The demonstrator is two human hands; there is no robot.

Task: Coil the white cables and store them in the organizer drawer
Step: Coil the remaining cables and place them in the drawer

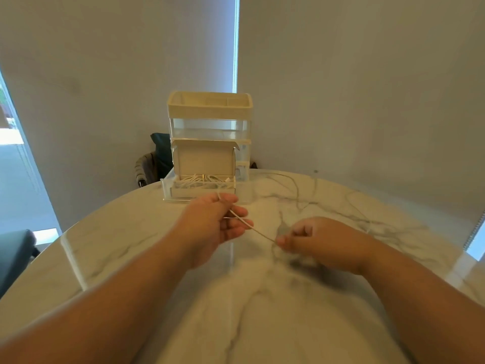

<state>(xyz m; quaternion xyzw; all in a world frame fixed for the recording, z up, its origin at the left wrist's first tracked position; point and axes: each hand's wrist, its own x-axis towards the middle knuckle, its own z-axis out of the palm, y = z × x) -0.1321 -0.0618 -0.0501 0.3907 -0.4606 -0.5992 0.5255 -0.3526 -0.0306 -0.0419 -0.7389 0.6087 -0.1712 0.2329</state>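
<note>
A thin white cable (pixel 258 231) runs taut between my two hands above the marble table (pixel 131 237). My left hand (pixel 215 224) holds one end, with the cable looped round its fingers. My right hand (pixel 312 239) pinches the cable between thumb and curled fingers. The rest of the cable (pixel 296 190) trails loose over the table to the right and back. Behind my left hand stands the organizer (pixel 210 119), its bottom clear drawer (pixel 168 186) pulled out. In the drawer sits an open cardboard box (pixel 203 158) with several coiled white cables (pixel 202 178).
The organizer stands at the table's far edge, against a light wall. A dark chair back (pixel 160 153) with a grey cloth shows behind the table. Another dark seat (pixel 13 253) lies at the left edge. Bright windows flank both sides.
</note>
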